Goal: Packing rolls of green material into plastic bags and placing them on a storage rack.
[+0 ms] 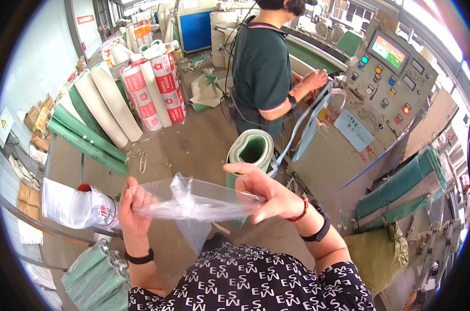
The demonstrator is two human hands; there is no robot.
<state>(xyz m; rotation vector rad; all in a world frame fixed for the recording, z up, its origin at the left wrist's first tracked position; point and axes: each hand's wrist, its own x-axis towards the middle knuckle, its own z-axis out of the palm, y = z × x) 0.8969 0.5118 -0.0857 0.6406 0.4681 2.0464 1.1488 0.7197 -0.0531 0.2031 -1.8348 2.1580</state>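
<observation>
A clear plastic bag [186, 206] is stretched between my two hands at waist height, bunched white in the middle with a loose flap hanging below. My left hand [135, 207] has its fingers curled around one end. At the other end, my right hand [268, 193] holds the plastic with its fingers bent into it, while the index finger points out and the thumb lies along the edge. Just beyond my right hand, a thick roll of green-and-white sheet [250, 147] stands upright, its hollow core visible from above.
A co-worker [263, 67] in a dark shirt stands ahead, hands by a control panel [388, 78] with lit buttons. Rolls in white [97, 106], green and red-white wrapping [165, 85] stand at left. Wrapped rolls [97, 269] lie low left, green ones [401, 181] and an olive sack [375, 254] right.
</observation>
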